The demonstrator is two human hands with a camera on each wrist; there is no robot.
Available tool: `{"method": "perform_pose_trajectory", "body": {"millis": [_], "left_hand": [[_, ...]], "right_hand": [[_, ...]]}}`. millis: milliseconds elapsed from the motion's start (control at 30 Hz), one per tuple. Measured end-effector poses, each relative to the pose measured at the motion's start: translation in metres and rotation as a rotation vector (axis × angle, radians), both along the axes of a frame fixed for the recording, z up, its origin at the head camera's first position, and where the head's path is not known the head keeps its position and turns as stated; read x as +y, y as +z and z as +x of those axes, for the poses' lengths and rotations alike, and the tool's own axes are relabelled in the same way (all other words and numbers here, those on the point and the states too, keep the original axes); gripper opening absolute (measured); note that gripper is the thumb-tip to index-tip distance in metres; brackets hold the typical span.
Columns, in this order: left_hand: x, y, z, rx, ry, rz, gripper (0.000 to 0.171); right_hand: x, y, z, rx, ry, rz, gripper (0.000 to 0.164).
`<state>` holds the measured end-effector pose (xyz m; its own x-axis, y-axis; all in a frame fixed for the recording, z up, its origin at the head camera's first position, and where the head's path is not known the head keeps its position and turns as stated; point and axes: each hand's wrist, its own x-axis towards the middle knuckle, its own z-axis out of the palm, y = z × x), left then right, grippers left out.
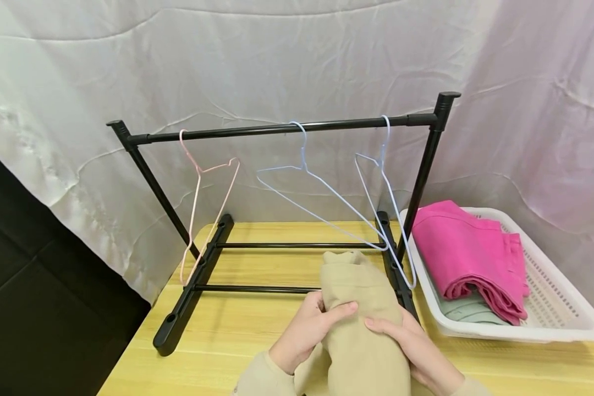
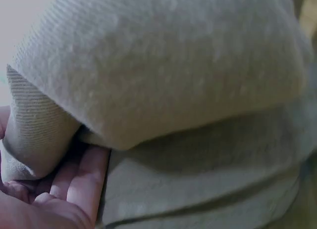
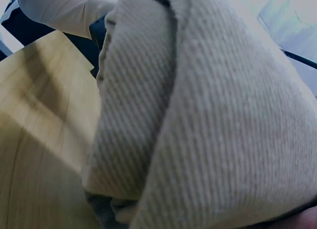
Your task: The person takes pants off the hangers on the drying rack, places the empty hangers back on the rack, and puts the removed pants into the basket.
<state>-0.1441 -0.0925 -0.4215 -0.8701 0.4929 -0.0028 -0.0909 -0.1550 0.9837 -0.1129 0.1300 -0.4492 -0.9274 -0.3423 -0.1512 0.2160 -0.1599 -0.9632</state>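
Both hands hold a folded beige garment (image 1: pixel 358 283) of thick cloth in front of the rack. My left hand (image 1: pixel 307 330) grips its left side, thumb lying on top of the cloth. From the other side my right hand (image 1: pixel 418 349) grips it, with its thumb also on top. In the left wrist view the fingers of the left hand (image 2: pixel 79 189) curl under a fold of the garment (image 2: pixel 163 75). Ribbed cloth fills most of the right wrist view, and only a bit of the right hand (image 3: pixel 302 220) shows at the corner.
A black garment rack (image 1: pixel 257 131) stands on the wooden table (image 1: pixel 257 324). From its bar hang a pink hanger (image 1: pixel 196 220) and two blue hangers, one mid-bar (image 1: pixel 336 195) and one at the right (image 1: pixel 393 198). A white basket (image 1: pixel 569 286) holds a folded pink garment (image 1: pixel 467 253) over a pale green one (image 1: pixel 470 311).
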Motion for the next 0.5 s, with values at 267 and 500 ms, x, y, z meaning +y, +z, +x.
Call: {"method": "perform_pose_trajectory", "body": {"millis": [267, 500], "left_hand": [[-0.006, 0.004, 0.003, 0.107, 0.103, -0.135, 0.033], [-0.022, 0.007, -0.005, 0.103, 0.132, -0.139, 0.036]], "right_hand": [[0.007, -0.003, 0.01, -0.034, -0.02, 0.042, 0.052], [0.028, 0.0, 0.017, -0.061, -0.094, 0.085, 0.036]]}}
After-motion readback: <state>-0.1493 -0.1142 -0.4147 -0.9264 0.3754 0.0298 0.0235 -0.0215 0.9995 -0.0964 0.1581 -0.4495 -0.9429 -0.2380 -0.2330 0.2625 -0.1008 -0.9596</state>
